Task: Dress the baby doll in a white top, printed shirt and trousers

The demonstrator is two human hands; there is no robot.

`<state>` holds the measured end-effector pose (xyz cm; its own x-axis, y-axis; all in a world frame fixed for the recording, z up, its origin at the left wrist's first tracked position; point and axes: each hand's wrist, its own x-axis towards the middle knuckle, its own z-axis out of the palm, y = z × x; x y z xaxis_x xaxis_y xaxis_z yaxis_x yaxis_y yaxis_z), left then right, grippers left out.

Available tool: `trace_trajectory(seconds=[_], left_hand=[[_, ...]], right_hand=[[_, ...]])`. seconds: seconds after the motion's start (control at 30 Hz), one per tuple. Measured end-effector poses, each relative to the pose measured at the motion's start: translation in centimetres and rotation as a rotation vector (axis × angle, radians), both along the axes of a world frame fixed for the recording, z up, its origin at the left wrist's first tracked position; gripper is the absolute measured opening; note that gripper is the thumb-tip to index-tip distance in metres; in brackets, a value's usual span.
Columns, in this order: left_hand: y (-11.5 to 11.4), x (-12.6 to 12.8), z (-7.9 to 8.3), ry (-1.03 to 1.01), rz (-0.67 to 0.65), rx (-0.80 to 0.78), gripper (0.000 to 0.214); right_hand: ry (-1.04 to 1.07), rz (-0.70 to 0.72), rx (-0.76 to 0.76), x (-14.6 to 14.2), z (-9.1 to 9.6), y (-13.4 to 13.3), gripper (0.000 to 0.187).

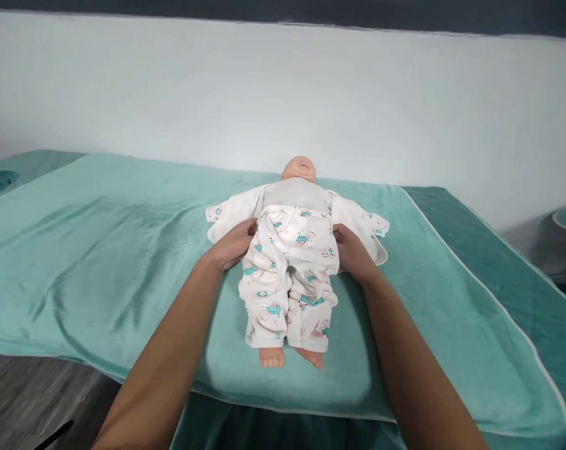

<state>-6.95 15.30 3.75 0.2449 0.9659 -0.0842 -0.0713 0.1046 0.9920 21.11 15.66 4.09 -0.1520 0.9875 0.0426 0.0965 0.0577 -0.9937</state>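
Observation:
A baby doll (298, 167) lies on its back, head toward the wall and bare feet toward me. White printed baby pants (306, 240) cover its legs and reach up over the waist. A white baby top (250, 203) is on its arms, spread out to both sides, with a plain pale area at the chest. My left hand (238, 242) is closed at the left edge of the pants near the waist. On the other side my right hand (353, 250) grips the right edge of the pants, its fingertips partly hidden by the cloth.
A light green blanket (137, 250) with a pale edge lies under the doll, over a darker green cover (489, 250). Behind the bed runs a white wall (283, 94). Dark wood-look floor (25, 394) shows at the lower left.

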Motion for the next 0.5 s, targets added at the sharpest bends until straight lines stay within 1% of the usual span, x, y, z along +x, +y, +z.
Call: trace_trajectory(seconds=[0.13, 0.2, 0.33, 0.43, 0.5], left_hand=[[-0.4, -0.2, 0.4, -0.066, -0.037, -0.022, 0.05], [-0.5, -0.2, 0.4, -0.086, -0.026, -0.041, 0.049], [-0.3, -0.2, -0.1, -0.126, 0.026, -0.078, 0.044], [0.1, 0.0, -0.3, -0.124, 0.09, -0.058, 0.039], [0.2, 0.4, -0.2, -0.125, 0.161, -0.037, 0.034]], right_hand=[[0.038, -0.121, 0.069, -0.3, -0.4, 0.1, 0.041], [0.076, -0.134, 0.041, -0.4, -0.4, 0.1, 0.042], [0.173, -0.137, -0.03, -0.8, 0.0, 0.1, 0.037], [0.209, -0.149, -0.015, -1.5, 0.1, 0.4, 0.033], [0.217, -0.149, -0.002, -1.9, 0.2, 0.6, 0.03]])
